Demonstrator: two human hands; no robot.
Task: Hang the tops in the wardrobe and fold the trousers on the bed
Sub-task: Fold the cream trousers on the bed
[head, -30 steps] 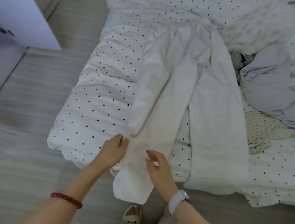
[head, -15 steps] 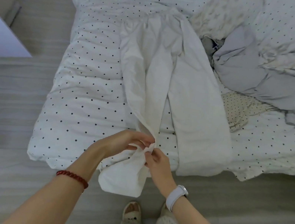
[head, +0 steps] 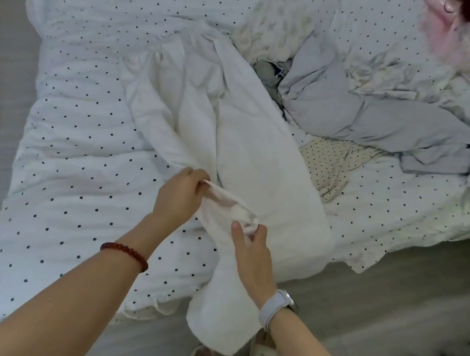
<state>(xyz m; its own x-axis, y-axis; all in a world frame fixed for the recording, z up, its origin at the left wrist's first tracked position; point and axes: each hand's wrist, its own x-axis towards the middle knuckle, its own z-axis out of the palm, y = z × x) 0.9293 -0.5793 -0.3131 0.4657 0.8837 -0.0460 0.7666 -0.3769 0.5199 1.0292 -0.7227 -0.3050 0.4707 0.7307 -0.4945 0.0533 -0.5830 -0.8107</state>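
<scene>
Both grips pinch the white trousers (head: 250, 155): left hand (head: 177, 196), right hand (head: 252, 255). I judge leg-over-leg folding underway on the bed (head: 82, 152); next, align hems.

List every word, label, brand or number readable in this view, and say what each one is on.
None can be read.
The watch on the right wrist shows only its band and case edge.
The duvet bears dots only, no lettering.
The white trousers and grey garment show no legible label.

Soft, even indoor light, faint shadows – wide-angle bending at edges, motion blur lower right, top right
</scene>
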